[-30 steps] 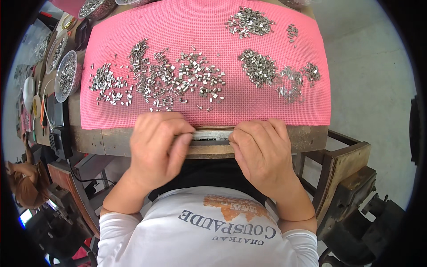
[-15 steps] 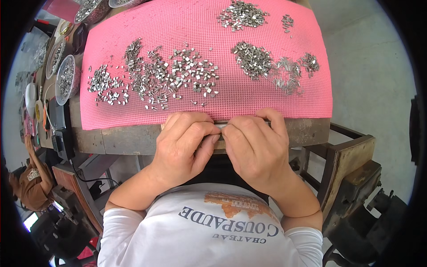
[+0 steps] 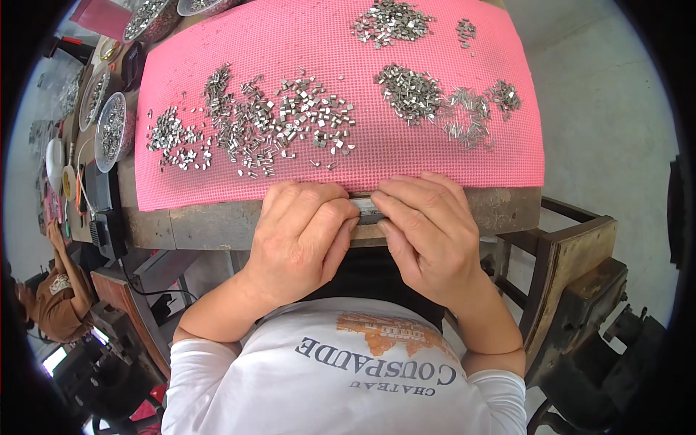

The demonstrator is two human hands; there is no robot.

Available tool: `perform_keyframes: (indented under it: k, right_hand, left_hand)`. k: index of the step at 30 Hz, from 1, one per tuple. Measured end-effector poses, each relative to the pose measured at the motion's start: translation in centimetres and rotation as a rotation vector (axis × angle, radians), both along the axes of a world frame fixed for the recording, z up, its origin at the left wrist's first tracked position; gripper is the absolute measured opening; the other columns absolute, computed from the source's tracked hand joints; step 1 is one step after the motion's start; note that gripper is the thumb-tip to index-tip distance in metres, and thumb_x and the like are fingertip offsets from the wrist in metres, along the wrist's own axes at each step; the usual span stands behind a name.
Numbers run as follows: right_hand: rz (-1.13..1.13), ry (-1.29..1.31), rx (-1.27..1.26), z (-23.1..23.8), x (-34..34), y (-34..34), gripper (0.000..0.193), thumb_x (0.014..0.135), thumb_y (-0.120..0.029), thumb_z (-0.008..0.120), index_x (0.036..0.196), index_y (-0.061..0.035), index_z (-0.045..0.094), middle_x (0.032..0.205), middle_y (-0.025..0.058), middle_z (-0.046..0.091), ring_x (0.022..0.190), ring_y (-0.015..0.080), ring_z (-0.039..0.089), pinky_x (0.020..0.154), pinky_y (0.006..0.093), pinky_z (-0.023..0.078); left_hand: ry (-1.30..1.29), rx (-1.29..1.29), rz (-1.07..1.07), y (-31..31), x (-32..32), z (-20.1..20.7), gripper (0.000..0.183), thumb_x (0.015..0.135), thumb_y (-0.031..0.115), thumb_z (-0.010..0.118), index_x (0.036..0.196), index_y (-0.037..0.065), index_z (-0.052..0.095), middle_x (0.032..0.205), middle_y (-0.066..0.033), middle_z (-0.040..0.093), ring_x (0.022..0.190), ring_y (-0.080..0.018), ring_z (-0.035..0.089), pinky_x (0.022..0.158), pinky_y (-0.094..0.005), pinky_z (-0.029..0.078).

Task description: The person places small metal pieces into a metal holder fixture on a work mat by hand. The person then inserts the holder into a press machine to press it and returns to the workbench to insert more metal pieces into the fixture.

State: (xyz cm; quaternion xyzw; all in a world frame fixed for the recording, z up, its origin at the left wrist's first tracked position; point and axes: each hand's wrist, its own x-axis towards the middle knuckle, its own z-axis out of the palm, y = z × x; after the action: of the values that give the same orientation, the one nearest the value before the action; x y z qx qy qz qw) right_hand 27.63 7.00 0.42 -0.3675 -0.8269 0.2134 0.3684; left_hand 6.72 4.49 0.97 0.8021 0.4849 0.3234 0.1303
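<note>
Both hands, left [image 3: 303,235] and right [image 3: 428,232], were closed on a small metal strip [image 3: 366,210] at the bench edge [image 3: 196,225], just below the pink mat [image 3: 406,156]. Metal bits [image 3: 279,119] littered the mat; bowls [image 3: 112,130] stood left, a wooden chair [image 3: 565,261] right.

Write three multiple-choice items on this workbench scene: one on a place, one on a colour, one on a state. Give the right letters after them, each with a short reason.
1. Where do the bowls of metal pieces stand?
A. left of the mat
B. right of the mat
C. on the floor

2. What colour is the mat?
A. green
B. pink
C. black

3. How is the small metal strip held?
A. lying loose on the mat
B. in the left hand alone
C. between both hands at the bench edge

Answers: 1 A, the bowls sit along the mat's left side. 2 B, the mesh surface is pink. 3 C, the left hand and right hand meet on it.
</note>
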Motion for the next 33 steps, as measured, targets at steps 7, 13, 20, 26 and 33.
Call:
perform_keyframes:
  k: [7,13,20,26,33]
  right_hand:
    - [-0.058,-0.049,0.033,0.2,0.2,0.2,0.033,0.078,0.001,0.077,0.11,-0.0021,0.074,0.109,0.0106,0.073,0.101,0.0307,0.069,0.092,0.045,0.051]
    - [-0.022,-0.114,0.09,0.5,0.0,0.6,0.03,0.078,0.001,0.076,0.108,-0.0032,0.074,0.106,0.009,0.073,0.099,0.0302,0.068,0.091,0.0441,0.05]
    - [0.001,-0.101,0.132,0.2,-0.4,1.3,0.032,0.074,-0.001,0.076,0.106,-0.0017,0.072,0.104,0.0071,0.072,0.097,0.026,0.068,0.088,0.0435,0.048]
    - [-0.011,-0.09,0.127,0.5,-0.5,1.5,0.029,0.076,-0.001,0.077,0.104,-0.0021,0.073,0.102,0.0075,0.071,0.095,0.0266,0.068,0.088,0.0438,0.047]
    - [-0.095,-0.157,0.086,1.0,-1.2,1.7,0.024,0.077,-0.003,0.079,0.1,-0.0044,0.073,0.096,0.006,0.069,0.093,0.0268,0.064,0.087,0.0429,0.045]
  left_hand:
    - [0.114,0.044,0.021,0.0,0.5,1.2,0.026,0.072,0.001,0.08,0.095,0.007,0.069,0.098,-0.0058,0.071,0.082,-0.0243,0.066,0.074,-0.0364,0.046]
    - [0.136,0.01,0.031,0.2,0.8,1.4,0.022,0.074,0.004,0.08,0.093,0.009,0.071,0.097,-0.0049,0.072,0.08,-0.0229,0.067,0.073,-0.0358,0.046]
    - [0.06,0.025,0.067,0.3,0.8,1.0,0.017,0.076,0.004,0.08,0.09,0.009,0.072,0.092,-0.0024,0.072,0.076,-0.021,0.067,0.072,-0.0348,0.046]
    - [-0.008,-0.097,0.056,0.6,-0.2,1.3,0.02,0.073,0.004,0.084,0.091,0.01,0.075,0.093,-0.004,0.075,0.079,-0.0228,0.069,0.073,-0.0341,0.049]
    - [-0.184,-0.093,0.401,0.6,-6.6,0.6,0.019,0.078,0.001,0.082,0.095,0.008,0.08,0.094,-0.0071,0.075,0.084,-0.0245,0.071,0.076,-0.0349,0.054]
